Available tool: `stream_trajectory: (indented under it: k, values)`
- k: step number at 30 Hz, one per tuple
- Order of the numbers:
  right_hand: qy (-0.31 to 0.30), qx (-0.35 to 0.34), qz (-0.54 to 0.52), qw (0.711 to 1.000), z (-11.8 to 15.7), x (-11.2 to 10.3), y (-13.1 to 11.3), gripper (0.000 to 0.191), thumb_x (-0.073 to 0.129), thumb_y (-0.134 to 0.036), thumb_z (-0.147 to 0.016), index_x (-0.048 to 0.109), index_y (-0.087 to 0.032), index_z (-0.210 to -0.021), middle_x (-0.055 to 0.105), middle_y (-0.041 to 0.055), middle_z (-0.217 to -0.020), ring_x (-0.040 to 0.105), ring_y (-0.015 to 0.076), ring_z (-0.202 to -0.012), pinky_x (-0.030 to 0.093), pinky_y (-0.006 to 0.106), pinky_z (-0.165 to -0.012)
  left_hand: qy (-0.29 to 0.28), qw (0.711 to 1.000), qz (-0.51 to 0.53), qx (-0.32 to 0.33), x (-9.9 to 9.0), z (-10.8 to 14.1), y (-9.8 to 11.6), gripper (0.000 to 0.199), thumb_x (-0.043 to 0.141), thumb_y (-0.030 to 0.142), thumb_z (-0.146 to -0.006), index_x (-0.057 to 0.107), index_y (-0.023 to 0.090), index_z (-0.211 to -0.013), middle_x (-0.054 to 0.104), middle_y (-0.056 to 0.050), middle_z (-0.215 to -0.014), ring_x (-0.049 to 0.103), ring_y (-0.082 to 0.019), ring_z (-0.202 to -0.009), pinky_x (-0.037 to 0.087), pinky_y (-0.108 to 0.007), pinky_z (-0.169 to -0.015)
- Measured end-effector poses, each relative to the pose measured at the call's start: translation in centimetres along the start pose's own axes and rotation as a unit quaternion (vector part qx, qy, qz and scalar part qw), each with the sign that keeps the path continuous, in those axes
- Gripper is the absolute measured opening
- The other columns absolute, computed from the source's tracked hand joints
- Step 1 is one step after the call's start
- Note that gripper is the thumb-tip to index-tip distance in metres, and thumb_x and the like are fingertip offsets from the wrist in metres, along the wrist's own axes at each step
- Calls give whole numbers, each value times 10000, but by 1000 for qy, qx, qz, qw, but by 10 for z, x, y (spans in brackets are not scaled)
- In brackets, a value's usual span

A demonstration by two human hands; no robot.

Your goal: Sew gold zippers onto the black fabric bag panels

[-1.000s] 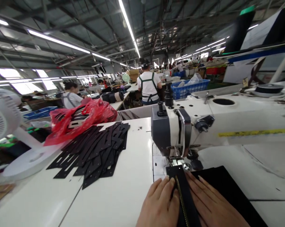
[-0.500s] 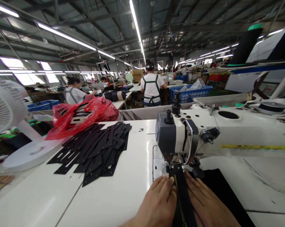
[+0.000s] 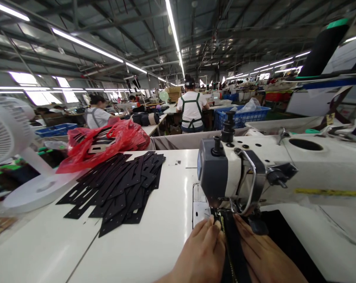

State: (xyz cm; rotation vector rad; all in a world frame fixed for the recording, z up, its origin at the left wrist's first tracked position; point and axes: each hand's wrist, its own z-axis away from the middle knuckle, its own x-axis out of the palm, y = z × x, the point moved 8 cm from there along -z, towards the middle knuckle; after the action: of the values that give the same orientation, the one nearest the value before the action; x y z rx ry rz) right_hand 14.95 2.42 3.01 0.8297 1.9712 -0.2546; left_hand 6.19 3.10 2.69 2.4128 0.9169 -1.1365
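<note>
A black zipper (image 3: 228,247) with gold teeth runs lengthwise under the head of a white and grey sewing machine (image 3: 214,169). My left hand (image 3: 201,247) is closed at the zipper's left edge, its fingers bunched together close to the presser foot. On the other side, my right hand (image 3: 262,251) lies flat along the black strip, fingers stretched forward. Black fabric (image 3: 286,236) spreads out beneath and to the right of that hand. The needle point is hidden behind the machine's parts and my fingertips.
Black punched strips (image 3: 127,188) lie piled on the white table (image 3: 154,251), left of the machine. Behind them rests a red plastic bag (image 3: 107,137). A white fan (image 3: 9,133) stands far left. A co-worker (image 3: 192,106) stands ahead beside a blue crate (image 3: 242,114).
The view has shifted slightly, so the machine sits further right and looks larger. Both hands stay on the zipper, close to the presser foot.
</note>
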Motion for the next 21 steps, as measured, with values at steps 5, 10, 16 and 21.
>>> stream_trajectory:
  k: [5, 10, 16, 21]
  values:
    - [-24, -15, 29, 999, -1, 3, -2, 614, 437, -160, -792, 324, -22, -1379, 587, 166, -1193, 575, 240, -1088, 544, 344, -833, -16, 999, 31, -10, 7, 4, -5, 253, 360, 51, -896, 584, 86, -1008, 657, -131, -1000, 623, -252, -1006, 540, -374, -875]
    - [-30, -20, 14, 999, 2, 5, -1, 581, 465, -172, -793, 385, -60, -1357, 595, 142, -1191, 573, 230, -1092, 549, 306, -818, -30, 998, 44, -40, 11, 9, -12, 251, 372, 85, -908, 574, 92, -1056, 636, -151, -1094, 617, -267, -1033, 549, -372, -865]
    - [-32, -1, -23, 999, 7, 5, 2, 559, 475, -174, -807, 407, -125, -1360, 587, 107, -1216, 562, 220, -1108, 515, 306, -879, -32, 998, 42, -41, 13, 11, -11, 256, 363, 96, -918, 577, 85, -1058, 637, -164, -1088, 617, -266, -1037, 548, -366, -868]
    - [-52, -1, -10, 999, 6, 10, 1, 544, 468, -175, -810, 418, -88, -1345, 565, 129, -1239, 545, 237, -1130, 492, 353, -922, -22, 999, 28, -22, 7, 7, -7, 265, 351, 62, -904, 595, 81, -1007, 654, -153, -1048, 624, -261, -1022, 551, -368, -863]
